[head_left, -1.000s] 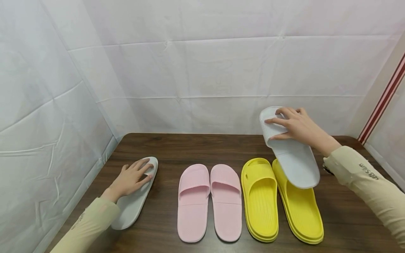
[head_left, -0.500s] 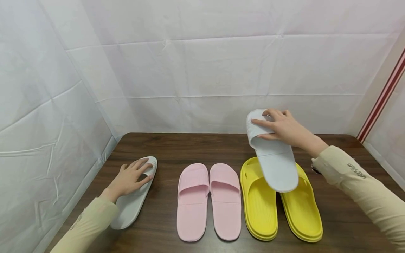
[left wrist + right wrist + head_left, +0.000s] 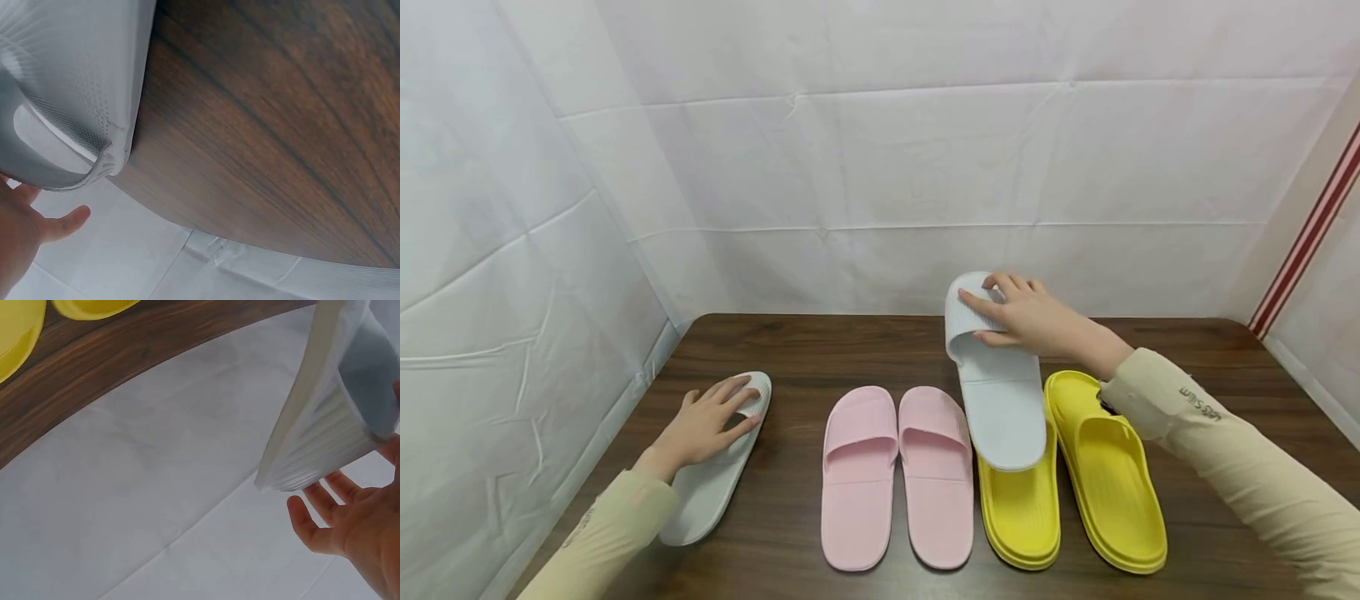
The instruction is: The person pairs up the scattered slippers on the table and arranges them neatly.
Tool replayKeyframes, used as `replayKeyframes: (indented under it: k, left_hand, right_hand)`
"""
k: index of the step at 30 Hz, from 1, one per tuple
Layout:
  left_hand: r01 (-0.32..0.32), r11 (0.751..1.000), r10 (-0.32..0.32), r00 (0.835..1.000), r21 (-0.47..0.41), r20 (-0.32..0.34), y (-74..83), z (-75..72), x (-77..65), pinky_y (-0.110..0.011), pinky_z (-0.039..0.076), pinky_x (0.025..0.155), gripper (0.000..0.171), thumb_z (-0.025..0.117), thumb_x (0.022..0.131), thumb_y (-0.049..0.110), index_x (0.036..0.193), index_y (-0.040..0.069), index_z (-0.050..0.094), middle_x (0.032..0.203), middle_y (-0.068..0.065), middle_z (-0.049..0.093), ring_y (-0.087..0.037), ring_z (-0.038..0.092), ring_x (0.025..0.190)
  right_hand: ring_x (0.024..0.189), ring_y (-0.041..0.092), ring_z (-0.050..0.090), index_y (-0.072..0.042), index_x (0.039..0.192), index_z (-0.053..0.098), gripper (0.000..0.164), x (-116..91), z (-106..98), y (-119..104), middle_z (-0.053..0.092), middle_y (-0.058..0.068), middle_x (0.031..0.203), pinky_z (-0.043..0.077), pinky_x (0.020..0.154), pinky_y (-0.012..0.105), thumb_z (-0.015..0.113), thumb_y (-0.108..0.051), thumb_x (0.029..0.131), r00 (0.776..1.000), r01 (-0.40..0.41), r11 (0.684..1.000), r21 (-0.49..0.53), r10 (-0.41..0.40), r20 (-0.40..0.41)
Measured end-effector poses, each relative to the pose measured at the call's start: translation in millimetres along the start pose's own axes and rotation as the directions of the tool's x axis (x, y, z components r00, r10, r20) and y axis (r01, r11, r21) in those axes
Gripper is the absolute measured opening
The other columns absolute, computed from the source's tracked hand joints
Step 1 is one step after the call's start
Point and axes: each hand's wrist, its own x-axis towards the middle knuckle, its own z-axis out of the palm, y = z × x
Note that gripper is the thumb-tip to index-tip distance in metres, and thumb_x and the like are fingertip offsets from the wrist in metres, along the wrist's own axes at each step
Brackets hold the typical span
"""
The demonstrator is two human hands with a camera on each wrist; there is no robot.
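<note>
My left hand (image 3: 703, 427) grips the strap of a white slide slipper (image 3: 707, 496), which lies slanted at the table's left side. In the left wrist view, one finger (image 3: 65, 225) sticks out beside the strap of that slipper (image 3: 75, 75); the other fingers are mostly hidden. My right hand (image 3: 1026, 315) holds a second white slipper (image 3: 1003, 417) by its strap, raised with the toe pointing away. This slipper overlaps the left yellow slipper (image 3: 1022, 517) in the head view. In the right wrist view, fingertips touch the ribbed strap (image 3: 331, 444).
A pink pair, left slipper (image 3: 856, 521) and right slipper (image 3: 938, 521), stands side by side mid-table. The right yellow slipper (image 3: 1116, 492) lies below my right forearm. White sheeting (image 3: 850, 167) rises behind the dark wooden table (image 3: 820, 350).
My right hand has carried the raised white slipper left, from over the right yellow slipper to over the left one, and straightened it. The left hand has stayed in place.
</note>
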Motion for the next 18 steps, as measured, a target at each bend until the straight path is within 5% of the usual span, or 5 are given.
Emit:
replayKeyframes:
  k: [8,18]
  left_hand:
    - [-0.006,1.0,0.006,1.0,-0.007,0.012,-1.7,-1.1,-1.0,-0.066,0.023,0.09,0.046,0.042,0.091,0.043,0.128,0.015,0.046,0.141,-0.012,0.033,-0.036,0.034,0.127]
    - [0.003,1.0,-0.003,1.0,-0.007,0.024,-6.2,-1.8,-0.8,-0.067,0.022,0.09,0.046,0.041,0.092,0.043,0.127,0.014,0.046,0.141,-0.013,0.033,-0.038,0.033,0.127]
  right_hand:
    - [0.112,0.031,0.039,-0.021,0.137,0.037,0.056,18.1,-3.4,-24.9,0.04,0.017,0.122,0.03,0.089,0.046,0.05,-0.043,0.088,0.997,-0.022,0.991,0.133,0.012,0.075]
    - [0.095,0.029,0.05,-0.021,0.132,0.043,0.053,45.3,13.2,-50.2,0.048,0.013,0.113,0.038,0.083,0.044,0.054,-0.044,0.085,0.998,0.0,0.982,0.189,-0.013,0.064]
